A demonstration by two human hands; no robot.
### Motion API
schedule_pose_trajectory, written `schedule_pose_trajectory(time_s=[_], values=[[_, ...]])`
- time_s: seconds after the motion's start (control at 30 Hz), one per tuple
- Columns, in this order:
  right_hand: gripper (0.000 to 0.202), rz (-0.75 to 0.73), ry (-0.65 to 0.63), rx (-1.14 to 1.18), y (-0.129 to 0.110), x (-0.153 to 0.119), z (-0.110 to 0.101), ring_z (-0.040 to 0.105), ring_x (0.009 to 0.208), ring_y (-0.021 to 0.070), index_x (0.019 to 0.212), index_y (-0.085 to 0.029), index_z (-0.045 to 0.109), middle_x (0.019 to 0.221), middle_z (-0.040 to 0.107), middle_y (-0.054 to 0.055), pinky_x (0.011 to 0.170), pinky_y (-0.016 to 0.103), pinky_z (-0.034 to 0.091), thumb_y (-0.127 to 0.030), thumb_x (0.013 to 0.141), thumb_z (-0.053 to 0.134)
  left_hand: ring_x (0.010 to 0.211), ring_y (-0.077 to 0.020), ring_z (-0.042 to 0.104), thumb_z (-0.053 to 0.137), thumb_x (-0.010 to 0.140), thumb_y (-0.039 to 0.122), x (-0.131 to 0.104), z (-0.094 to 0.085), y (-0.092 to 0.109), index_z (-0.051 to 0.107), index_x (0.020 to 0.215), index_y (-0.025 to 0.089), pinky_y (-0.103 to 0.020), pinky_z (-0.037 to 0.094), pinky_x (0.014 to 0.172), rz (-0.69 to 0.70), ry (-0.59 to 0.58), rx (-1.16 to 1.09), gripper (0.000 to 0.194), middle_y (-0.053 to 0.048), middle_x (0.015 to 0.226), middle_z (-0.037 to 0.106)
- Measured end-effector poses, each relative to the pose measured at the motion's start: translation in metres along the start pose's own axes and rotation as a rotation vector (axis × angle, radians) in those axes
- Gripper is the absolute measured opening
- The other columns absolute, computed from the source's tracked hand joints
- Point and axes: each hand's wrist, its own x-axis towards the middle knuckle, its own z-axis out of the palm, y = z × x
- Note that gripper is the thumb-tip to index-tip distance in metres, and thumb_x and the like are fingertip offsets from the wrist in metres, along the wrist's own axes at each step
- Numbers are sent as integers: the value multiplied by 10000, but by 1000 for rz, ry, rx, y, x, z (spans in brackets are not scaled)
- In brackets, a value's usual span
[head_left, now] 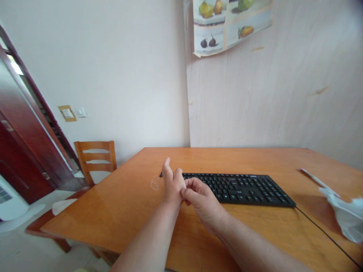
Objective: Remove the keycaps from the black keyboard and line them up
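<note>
My left hand is raised above the table, in front of the left end of a black keyboard. One of its fingers points up and away, and another is bent at the knuckle. Its thumb and palm are hidden. My right hand meets it from the right, thumb and fingers closed in a pinch against the thumb side of the left hand. What lies between those fingertips, if anything, cannot be made out. A thin white looped outline shows on the table just left of my left hand.
A crumpled translucent plastic bag lies at the right, by a thin white stick. The keyboard's cable runs to the lower right. A wooden chair stands left of the table. Behind is a wall with a fruit poster.
</note>
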Motion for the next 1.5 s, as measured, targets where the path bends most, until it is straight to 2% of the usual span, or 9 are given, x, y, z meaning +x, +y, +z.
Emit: schedule_pose_trajectory(time_s=[0.2,0.3,0.4,0.63,0.87,1.0,1.2,1.4,1.5], values=[[159,1,-16,23,5,1,-3,460,642,105,800,-166,577,722,565,-12,612,252,354,-86,673,523,1360,-235,362,464,838,254,-2,-1,10,366,1396,240,-370,329,1102,-130,-29,-41,567,-74,1504,359],[32,41,-11,89,7,0,-3,457,627,115,774,-173,564,679,538,-14,611,268,357,-202,766,555,1385,-232,316,454,851,261,-3,-4,11,356,1402,229,-376,269,1135,-39,-30,7,561,-71,1523,320],[113,46,-9,115,5,-1,-3,450,638,113,782,-174,559,694,536,-15,623,269,355,-280,791,598,1388,-226,306,448,860,259,-3,-3,6,342,1411,219,-379,237,1150,60,-15,38,562,-77,1517,320],[200,56,-14,133,5,0,-3,435,648,100,790,-172,572,734,557,-21,603,243,328,-67,621,559,1386,-218,309,450,861,259,0,1,2,368,1394,223,-360,230,1153,7,2,-13,541,-80,1499,354],[153,206,3,366,8,0,-1,468,670,126,805,-191,582,768,565,2,616,257,350,-327,749,625,1401,-225,262,434,892,286,-3,-4,2,325,1419,212,-390,203,1163,209,54,74,543,-86,1518,307],[130,188,-13,374,7,-1,0,455,677,115,809,-186,590,772,558,-3,604,238,330,-200,689,639,1405,-216,258,435,890,269,-2,-4,3,357,1397,213,-375,190,1166,194,146,82,516,-85,1503,336],[303,150,-40,339,8,-4,2,454,695,109,851,-187,613,826,582,-7,609,235,319,-51,582,581,1381,-214,306,403,915,311,1,-5,3,364,1393,209,-359,231,1151,94,118,22,490,-86,1499,345],[158,195,22,378,7,-3,2,459,684,123,835,-195,611,795,575,-2,624,255,339,-317,741,641,1388,-227,280,448,887,258,-1,-4,0,347,1398,206,-394,210,1157,322,148,110,524,-107,1482,349],[134,154,20,325,7,-3,2,454,680,120,803,-195,608,783,580,-5,638,254,344,-266,704,666,1385,-233,287,450,882,244,-2,-4,1,351,1397,220,-405,213,1153,346,165,128,526,-103,1474,365]])
